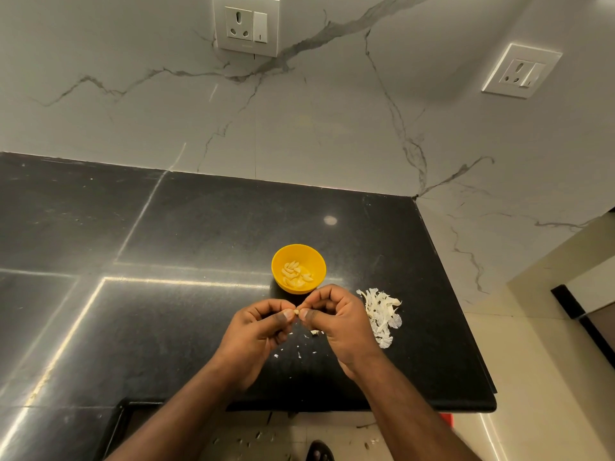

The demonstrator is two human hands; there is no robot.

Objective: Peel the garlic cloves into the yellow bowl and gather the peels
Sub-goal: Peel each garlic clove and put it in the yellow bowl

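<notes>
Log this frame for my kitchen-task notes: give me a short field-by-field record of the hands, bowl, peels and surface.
left hand: pinches the garlic clove from the left
right hand: pinches the same clove from the right
yellow bowl: on the black counter, just beyond the hands, peeled cloves inside
peel pile: on the counter, right of the right hand
loose peel bits: scattered on the counter beneath the hands
floor bits: small scraps below the counter edge
</notes>
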